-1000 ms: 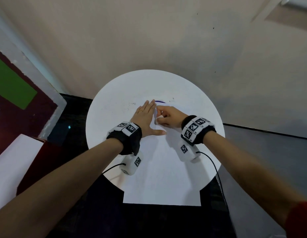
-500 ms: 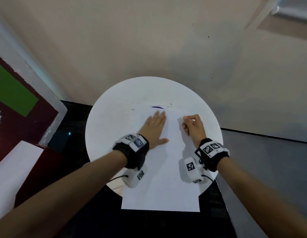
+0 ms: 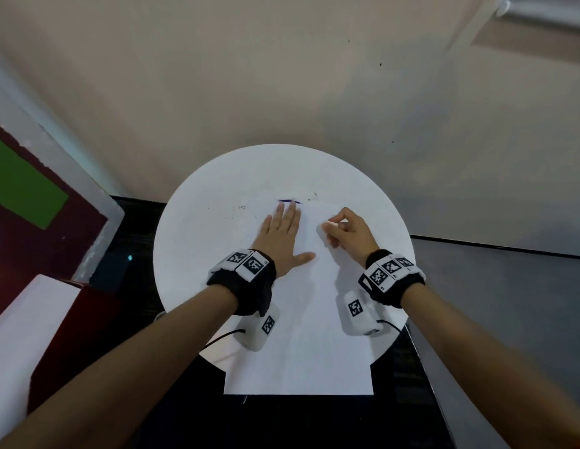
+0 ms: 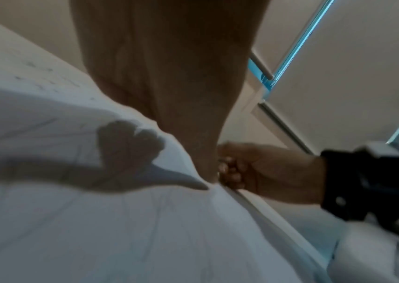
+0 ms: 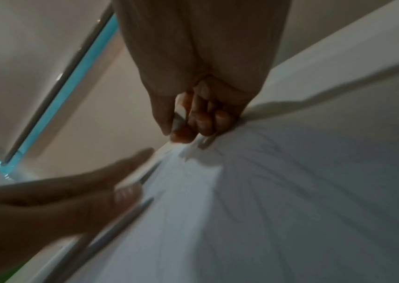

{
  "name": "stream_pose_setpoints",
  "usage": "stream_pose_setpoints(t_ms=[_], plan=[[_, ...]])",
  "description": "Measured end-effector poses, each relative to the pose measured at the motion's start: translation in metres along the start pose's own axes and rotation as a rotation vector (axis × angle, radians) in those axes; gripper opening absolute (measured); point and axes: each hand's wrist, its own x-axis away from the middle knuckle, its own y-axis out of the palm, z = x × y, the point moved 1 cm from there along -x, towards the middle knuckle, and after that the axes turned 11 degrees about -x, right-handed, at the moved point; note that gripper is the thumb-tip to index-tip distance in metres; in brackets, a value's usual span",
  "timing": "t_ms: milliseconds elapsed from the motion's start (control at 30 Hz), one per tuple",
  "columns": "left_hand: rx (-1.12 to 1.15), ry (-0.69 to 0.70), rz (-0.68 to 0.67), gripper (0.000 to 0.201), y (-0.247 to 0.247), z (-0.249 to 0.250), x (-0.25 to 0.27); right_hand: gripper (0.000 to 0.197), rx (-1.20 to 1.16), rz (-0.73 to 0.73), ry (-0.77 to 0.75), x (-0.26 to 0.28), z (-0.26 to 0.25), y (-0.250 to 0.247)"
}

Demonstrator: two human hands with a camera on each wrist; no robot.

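L hand (image 3: pixel 283 234) flat, fingers straight, pressing white paper (image 3: pixel 301 351) at frame center; R hand (image 3: pixel 350 233) curled, pinching paper's folded corner just right of it.

A round white table (image 3: pixel 197 254) stands against a beige wall (image 3: pixel 282 76), on a dark floor (image 3: pixel 137 228). A maroon-and-green panel (image 3: pixel 22 192) leans at the left.

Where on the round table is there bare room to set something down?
Bare room: the left part of the round table, between its rim and the left hand; the far strip, between the rim and the sheet of paper; a narrower strip right of the right hand. Crowded: the middle, where the left hand presses the paper and the right pinches it.
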Motion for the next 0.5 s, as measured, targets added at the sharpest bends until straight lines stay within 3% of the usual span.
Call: stream_pose_setpoints(t_ms=[67,200,300,500], plan=[[0.051,0.062,-0.046,0.098,0.007,-0.003,-0.001,0.022,0.074,-0.099,0.009,-0.006,-0.006,0.008],[0.114,0.056,0.009,0.104,0.014,-0.008,-0.003,0.023,0.298,-0.199,-0.008,-0.010,-0.011,0.021],[0.147,0.053,0.065,0.105,0.017,-0.009,-0.006,0.027,0.278,-0.450,0.114,0.000,-0.009,0.019],[0.145,0.065,0.070,0.112,0.018,-0.013,-0.006,0.028,0.328,-0.321,0.014,-0.010,-0.014,0.025]])
